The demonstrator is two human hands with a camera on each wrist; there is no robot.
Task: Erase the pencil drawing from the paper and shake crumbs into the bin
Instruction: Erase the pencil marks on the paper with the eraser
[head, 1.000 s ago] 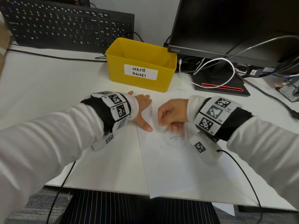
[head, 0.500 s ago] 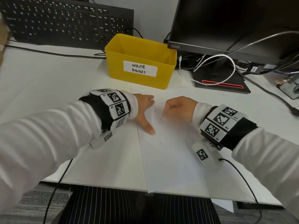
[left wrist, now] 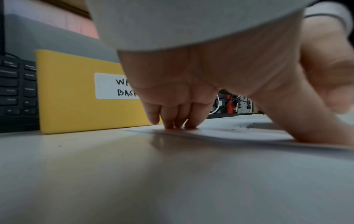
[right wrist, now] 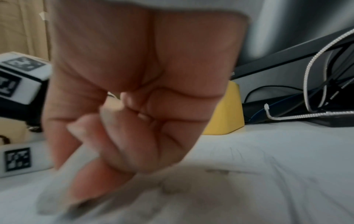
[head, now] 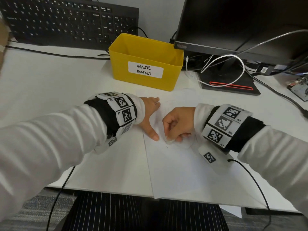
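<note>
Left hand [head: 150, 114]: fingers straight, spread, pressing the paper's [head: 183, 172] left edge flat on the table [head: 50, 90].
Eraser [head: 169, 141]: a small white piece, likely the eraser, blurred, touching the paper just right of the left thumb.
Right hand [head: 179, 123]: curled, pinching it.
Bin [head: 145, 62]: yellow, beyond both hands.

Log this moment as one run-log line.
stage: erasing | left hand: presses paper flat | right hand: grips eraser on paper | waste basket: behind paper, untouched
</note>
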